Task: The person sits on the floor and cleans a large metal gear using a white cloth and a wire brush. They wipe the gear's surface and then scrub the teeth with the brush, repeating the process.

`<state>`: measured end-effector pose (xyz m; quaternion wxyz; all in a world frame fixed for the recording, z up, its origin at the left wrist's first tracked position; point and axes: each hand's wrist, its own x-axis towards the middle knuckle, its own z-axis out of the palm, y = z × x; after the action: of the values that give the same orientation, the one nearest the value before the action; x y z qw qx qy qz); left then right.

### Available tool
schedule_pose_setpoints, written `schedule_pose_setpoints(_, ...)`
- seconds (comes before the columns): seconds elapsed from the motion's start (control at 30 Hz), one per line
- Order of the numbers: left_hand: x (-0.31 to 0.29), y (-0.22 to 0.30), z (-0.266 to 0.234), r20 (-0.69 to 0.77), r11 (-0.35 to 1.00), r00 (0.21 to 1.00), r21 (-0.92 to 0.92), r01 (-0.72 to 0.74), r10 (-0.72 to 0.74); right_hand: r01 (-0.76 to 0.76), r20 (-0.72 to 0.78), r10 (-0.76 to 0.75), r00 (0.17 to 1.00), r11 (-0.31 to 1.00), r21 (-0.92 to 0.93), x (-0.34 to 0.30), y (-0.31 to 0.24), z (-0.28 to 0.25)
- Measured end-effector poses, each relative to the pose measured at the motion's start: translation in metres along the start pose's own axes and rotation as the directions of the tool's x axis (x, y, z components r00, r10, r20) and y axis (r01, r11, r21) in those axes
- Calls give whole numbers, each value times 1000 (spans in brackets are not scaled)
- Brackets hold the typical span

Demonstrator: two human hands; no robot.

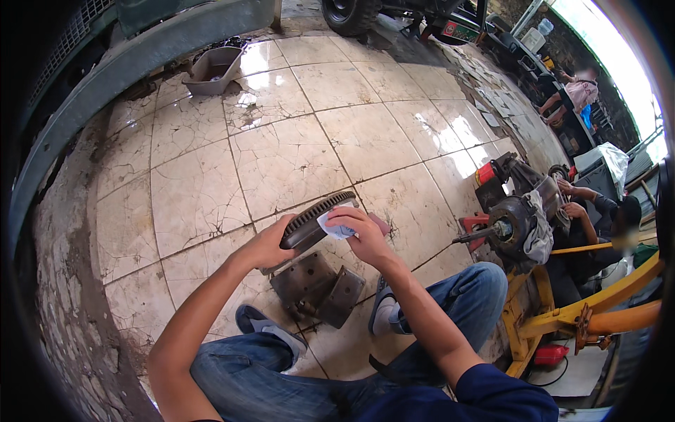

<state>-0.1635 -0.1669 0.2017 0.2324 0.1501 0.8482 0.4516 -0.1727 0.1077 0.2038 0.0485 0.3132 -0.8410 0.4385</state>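
My left hand (269,243) grips the rim of a dark flywheel (306,231) with a toothed edge, thumb and fingers on either side of it. The flywheel stands tilted on its edge, above two heavy metal blocks (304,281) on the tiles between my feet. In my right hand (360,232) is a folded white sheet with bluish marks (333,225), pressed against the flywheel's right part. I cannot tell if the sheet is paper or cloth. A dull pink piece (382,224) shows just beyond that hand; its kind is unclear.
Cracked tiles (281,162) spread ahead. A grey-brown tub (213,72) sits far left near a metal beam (105,70). To the right, a greasy gear housing (510,221) stands by a yellow frame (562,320), with a co-worker's hands (573,204) near it. Another person (580,91) works farther back.
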Motion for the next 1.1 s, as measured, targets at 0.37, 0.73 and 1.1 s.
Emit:
schedule_pose_setpoints(0.37, 7, -7, -1, -4, 999, 1000, 32, 21, -21, 69, -24, -70, 997, 997, -22, -1, -6, 7)
schedule_pose_setpoints(0.73, -2, -4, -6, -5, 997, 1000, 69, -16, 17, 105, -14, -106, 994, 991, -87, 0, -23, 17)
schedule_pose_setpoints(1.1, -6, -14, -9, 79, 996, 997, 83, -32, 26, 58, -20, -60, 998, 994, -91, -6, -33, 22)
